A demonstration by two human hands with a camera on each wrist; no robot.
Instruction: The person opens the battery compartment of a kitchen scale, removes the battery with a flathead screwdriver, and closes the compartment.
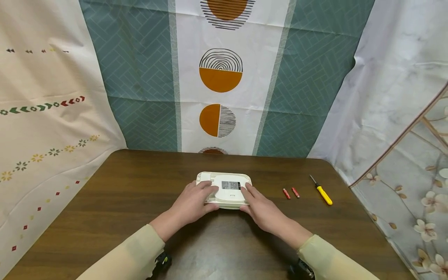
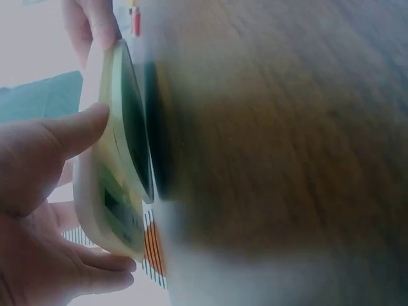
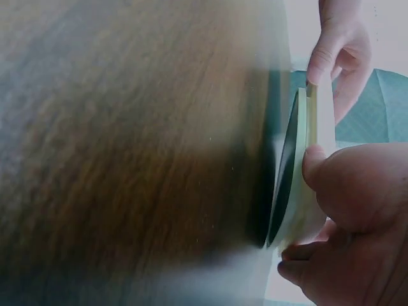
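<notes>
A white kitchen scale (image 1: 224, 199) lies upside down on the wooden table, its underside with a printed label (image 1: 231, 185) facing up. My left hand (image 1: 196, 199) grips its left end, thumb at the near edge and fingers over the top. At the other end my right hand (image 1: 260, 208) holds it the same way. In the left wrist view, the scale's side (image 2: 105, 185) shows a darker panel low down, with the left thumb pressed on the edge. The right wrist view has the right thumb on the scale's rim (image 3: 309, 197), close over the table.
Two small red batteries (image 1: 286, 193) lie to the right of the scale. Farther right is a screwdriver (image 1: 323, 195) with a yellow handle. Patterned cloths (image 1: 147, 77) hang behind and at both sides of the brown table (image 1: 140, 175).
</notes>
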